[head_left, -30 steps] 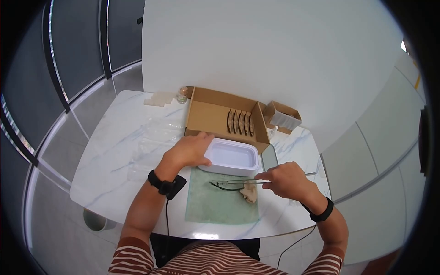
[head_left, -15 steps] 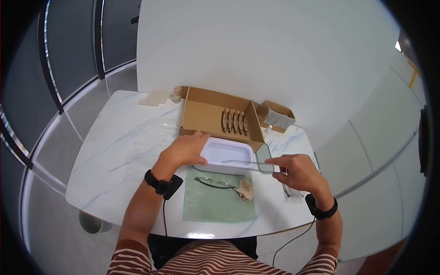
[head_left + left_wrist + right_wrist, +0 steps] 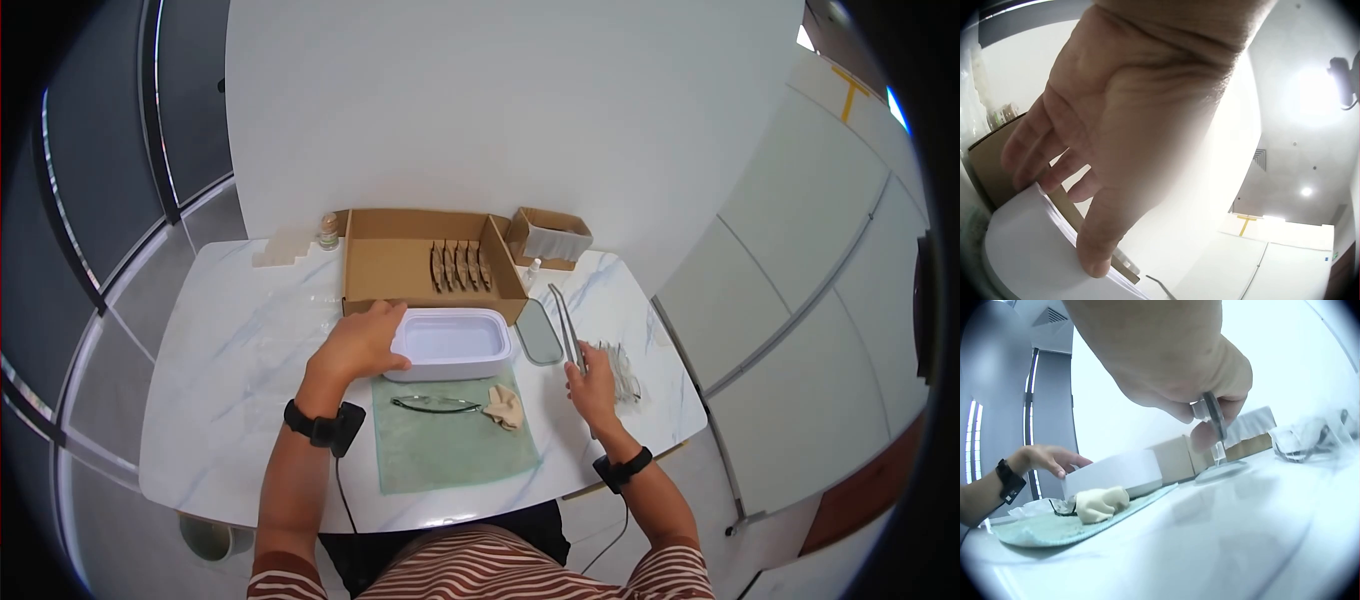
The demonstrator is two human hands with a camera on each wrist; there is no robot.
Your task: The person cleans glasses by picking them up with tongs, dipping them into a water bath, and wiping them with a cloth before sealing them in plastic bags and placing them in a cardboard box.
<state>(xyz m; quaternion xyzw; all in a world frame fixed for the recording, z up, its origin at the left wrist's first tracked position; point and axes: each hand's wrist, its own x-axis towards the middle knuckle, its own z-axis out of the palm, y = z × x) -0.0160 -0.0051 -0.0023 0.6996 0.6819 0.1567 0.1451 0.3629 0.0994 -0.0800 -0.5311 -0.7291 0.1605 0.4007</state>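
Note:
My left hand (image 3: 362,345) grips the left end of a white rectangular tub (image 3: 450,372), thumb at the front and fingers at the back. Clear liquid appears to lie inside it. In the right hand (image 3: 590,385) is a pair of long metal tweezers (image 3: 568,325), pointing up and away, with nothing between the tips. A pair of glasses (image 3: 435,405) lies on the green mat (image 3: 455,460) before the tub, beside a crumpled beige cloth (image 3: 503,407). The right wrist view shows the hand round the tweezers (image 3: 1215,415), above the table.
Behind the tub is an open cardboard box (image 3: 390,260) with several brown curved pieces (image 3: 460,266). A grey-green lid (image 3: 540,335) lies to its right. Bagged glasses (image 3: 622,378) lie at the right. A smaller box (image 3: 550,238), a small bottle (image 3: 531,271) and a jar (image 3: 328,232) stand behind.
The right hand has carried the tweezers from over the glasses, past the tub's front right, to the right side. The glasses stay on the mat. My left hand keeps its grip; the head view has shifted.

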